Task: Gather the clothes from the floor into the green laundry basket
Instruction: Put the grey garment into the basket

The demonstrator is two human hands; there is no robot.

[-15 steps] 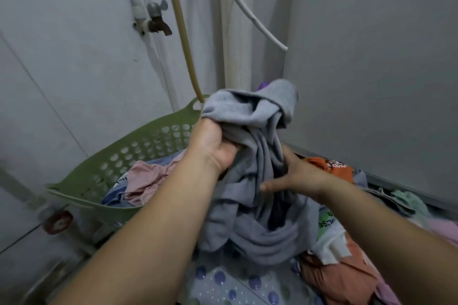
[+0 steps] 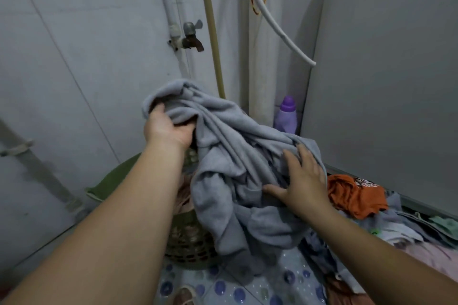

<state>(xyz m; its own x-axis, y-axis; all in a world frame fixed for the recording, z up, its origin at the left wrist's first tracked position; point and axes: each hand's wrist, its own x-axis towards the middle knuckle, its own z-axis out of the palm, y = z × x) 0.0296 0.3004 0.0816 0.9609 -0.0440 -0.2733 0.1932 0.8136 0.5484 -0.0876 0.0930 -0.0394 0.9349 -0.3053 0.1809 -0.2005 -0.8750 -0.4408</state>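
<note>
I have the grey garment (image 2: 238, 168) bunched up and lifted above the green laundry basket (image 2: 188, 240), which sits on the floor against the wall, mostly hidden behind my left forearm and the hanging cloth. My left hand (image 2: 168, 129) grips the top fold of the garment, fingers curled into the fabric with the thumb tucked underneath, so the weight hangs from there. My right hand (image 2: 302, 181) lies flat against the side of the bundle, fingers spread and fairly straight, pressing rather than pinching; I judge this keeps the loose lower folds gathered so they do not trail outside the rim when the bundle goes down.

The garment's lower end drapes past the basket's near wall toward the dotted floor mat (image 2: 223, 287), so part of it is outside the basket for now. Something pinkish already lies inside the basket, just beside my left forearm, though I cannot tell what it is.

To the right of the basket, the rest of the clothes lie heaped on the floor, an orange shirt (image 2: 354, 195) on top, with pale green and pink pieces beyond it. A purple bottle (image 2: 286, 116) stands in the corner behind the basket. Plenty remains to be collected.
</note>
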